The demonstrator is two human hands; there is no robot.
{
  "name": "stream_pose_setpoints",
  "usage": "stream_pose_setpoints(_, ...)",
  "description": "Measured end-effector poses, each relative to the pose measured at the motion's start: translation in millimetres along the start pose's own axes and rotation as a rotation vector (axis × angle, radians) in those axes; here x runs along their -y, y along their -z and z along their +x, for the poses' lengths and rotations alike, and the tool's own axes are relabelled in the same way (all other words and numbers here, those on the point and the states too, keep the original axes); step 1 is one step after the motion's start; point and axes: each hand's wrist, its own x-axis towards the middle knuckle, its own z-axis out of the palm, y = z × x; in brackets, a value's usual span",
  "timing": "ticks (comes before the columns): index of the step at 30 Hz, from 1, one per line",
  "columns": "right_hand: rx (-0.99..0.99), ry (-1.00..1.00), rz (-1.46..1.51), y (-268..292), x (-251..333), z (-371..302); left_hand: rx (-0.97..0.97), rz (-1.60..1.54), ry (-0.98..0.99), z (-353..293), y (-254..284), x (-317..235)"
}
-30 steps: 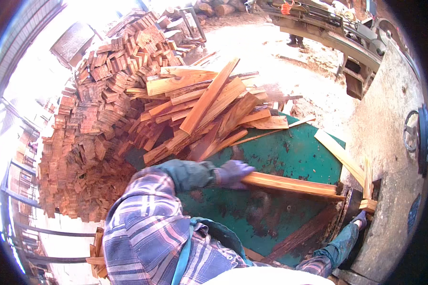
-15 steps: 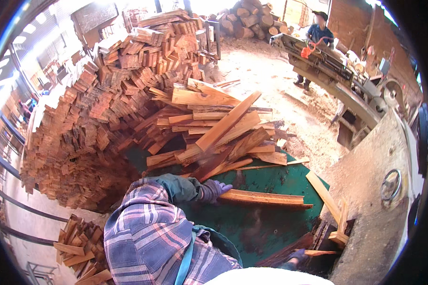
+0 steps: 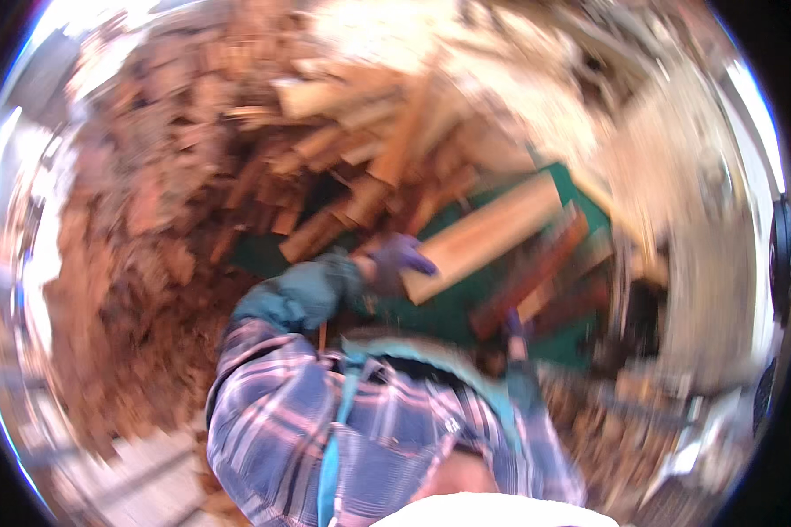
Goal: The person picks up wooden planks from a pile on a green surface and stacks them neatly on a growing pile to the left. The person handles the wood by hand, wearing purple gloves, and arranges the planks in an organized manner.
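The whole view is smeared by motion. My left hand, in a purple glove, grips the near left end of a wide, pale wooden board, which slants away to the upper right. At the near end of a dark reddish-brown board is my right hand, also gloved; its fingers are too blurred to tell whether they hold it. Beneath both boards lies a green table surface. More wood pieces rest to the right of my right hand.
A loose heap of split boards covers the table's far side. Stacked wood rises high on the left. On the right stands a large, pale upright machine panel; sawdust-strewn floor shows beyond the heap.
The view has swung and blurred. The board in my left hand now slants up to the right with its broad face showing. My right hand has come inward, beside the dark board.
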Motion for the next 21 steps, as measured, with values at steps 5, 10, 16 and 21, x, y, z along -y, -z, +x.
stream_pose_setpoints(5,0.004,0.068,-0.049,-75.9,90.3,-29.7,-0.260,-0.678,0.566,-106.0,54.0,-61.2)
stream_pose_setpoints(10,0.129,0.196,-0.234,-139.6,172.1,-105.0,-0.437,-0.578,0.498,-160.9,75.2,-111.2)
stream_pose_setpoints(16,0.376,0.169,0.131,-129.7,227.9,-115.3,-0.402,-0.608,0.383,-149.2,90.3,-102.7)
stream_pose_setpoints(21,0.249,0.350,0.735,-74.1,234.2,-160.3,-0.273,-0.501,0.317,-117.7,48.9,-110.4)
